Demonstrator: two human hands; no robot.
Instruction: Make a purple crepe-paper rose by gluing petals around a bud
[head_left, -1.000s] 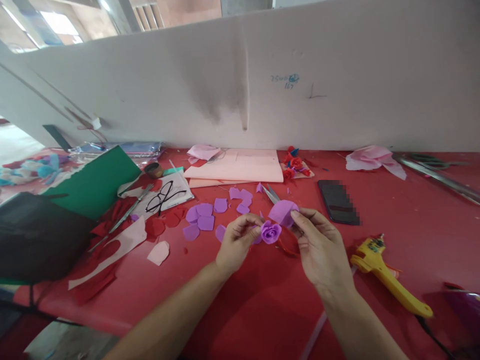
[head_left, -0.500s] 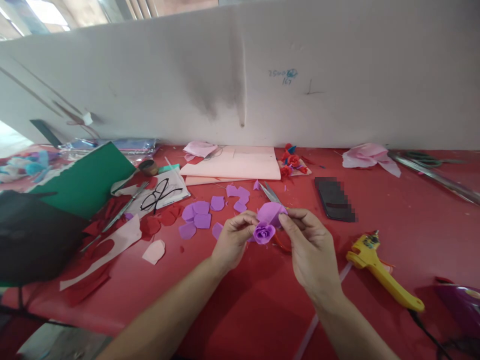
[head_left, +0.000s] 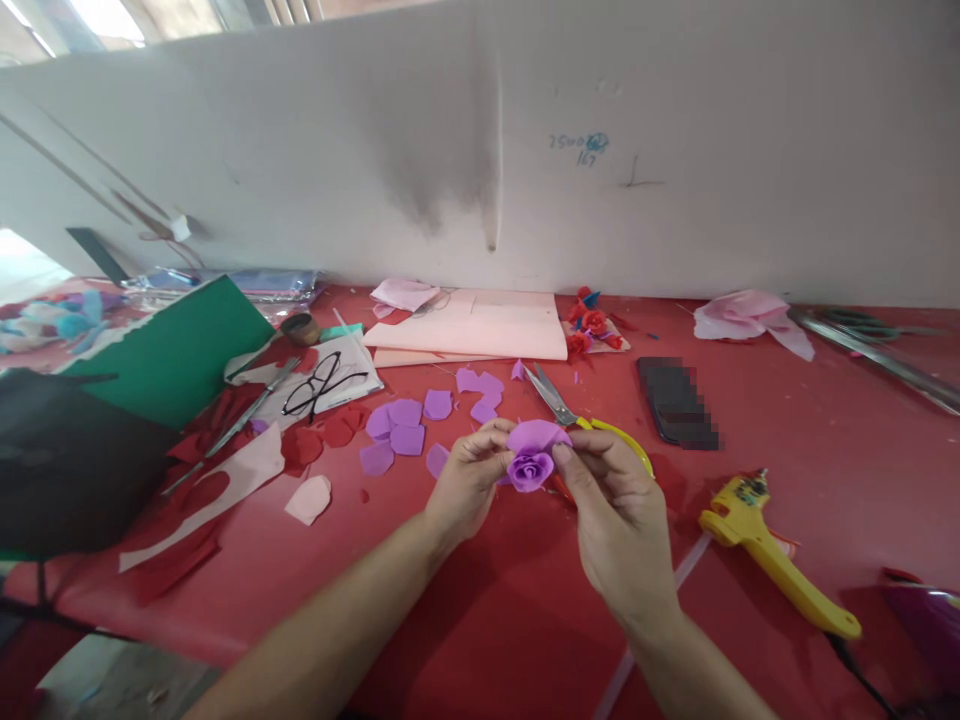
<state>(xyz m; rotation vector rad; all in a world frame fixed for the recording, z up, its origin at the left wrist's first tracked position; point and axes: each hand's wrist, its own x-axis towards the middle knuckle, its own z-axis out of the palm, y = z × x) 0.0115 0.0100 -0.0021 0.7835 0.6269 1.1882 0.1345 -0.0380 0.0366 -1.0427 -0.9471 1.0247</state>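
A small purple foam rose (head_left: 530,468) is held above the red table (head_left: 487,620) between both hands. My left hand (head_left: 471,482) pinches its left side with thumb and fingers closed. My right hand (head_left: 613,512) presses a larger purple petal (head_left: 534,436) against the back of the rose, fingers closed on it. Several loose purple petals (head_left: 420,425) lie on the table just behind my left hand. Scissors (head_left: 555,398) with yellow handles lie right behind the rose.
A yellow glue gun (head_left: 772,565) lies right of my right hand, a dark phone (head_left: 675,400) behind it. Eyeglasses (head_left: 322,385) on paper, green sheet (head_left: 180,360), red scraps and a black sheet (head_left: 67,470) sit left. Pink sheets (head_left: 472,330) and small red roses (head_left: 592,325) lie by the white wall.
My right hand has brought the larger petal down and left against the back of the rose. The scissors' yellow handle now shows behind it.
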